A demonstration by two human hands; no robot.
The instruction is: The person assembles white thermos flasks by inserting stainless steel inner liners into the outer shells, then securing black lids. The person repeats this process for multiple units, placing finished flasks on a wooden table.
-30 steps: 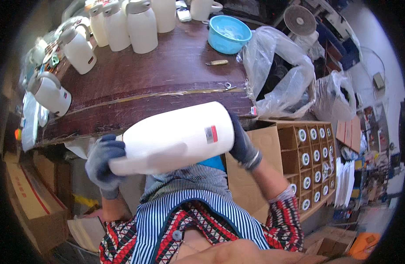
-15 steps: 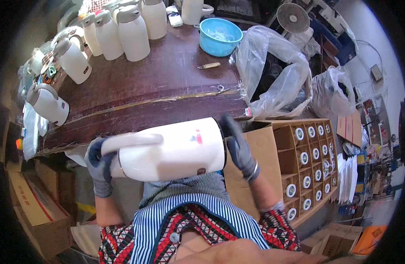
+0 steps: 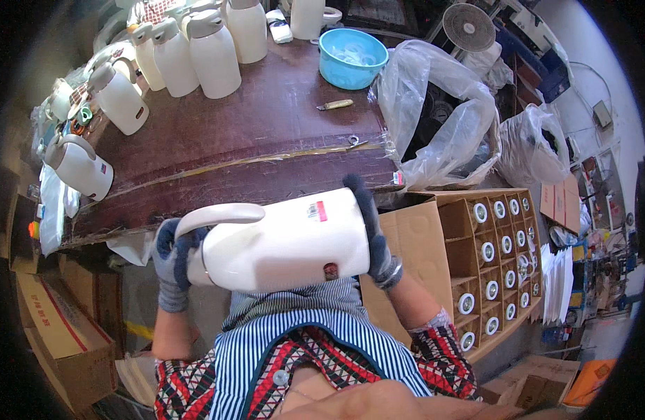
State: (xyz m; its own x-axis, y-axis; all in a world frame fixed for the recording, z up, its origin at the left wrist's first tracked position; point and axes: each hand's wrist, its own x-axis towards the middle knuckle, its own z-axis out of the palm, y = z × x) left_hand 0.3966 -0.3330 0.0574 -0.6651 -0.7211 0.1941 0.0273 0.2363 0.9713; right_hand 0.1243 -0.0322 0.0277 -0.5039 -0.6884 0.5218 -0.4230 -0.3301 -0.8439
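Note:
A white vacuum jug (image 3: 287, 241) lies sideways in front of my body, its lid end to the left and its base to the right. My left hand (image 3: 174, 262), in a grey and dark blue glove, is wrapped round the neck end below the curved handle (image 3: 221, 214). Against the base rests my right hand (image 3: 373, 234), gloved too, with its fingers along the bottom rim and its palm partly hidden behind the jug. A red and white sticker (image 3: 317, 211) and a small dark badge (image 3: 330, 271) show on the jug's side.
Several white jugs (image 3: 216, 59) stand on the dark red table (image 3: 266, 126) at the far left. A blue basin (image 3: 352, 59), a knife (image 3: 335, 104) and a plastic-lined bin (image 3: 434, 112) lie beyond. At right is a divided carton (image 3: 469, 280) holding several round-topped items.
My right hand, a little off the base and blurred before, now presses flat against it. The jug has shifted slightly right, along with my left hand.

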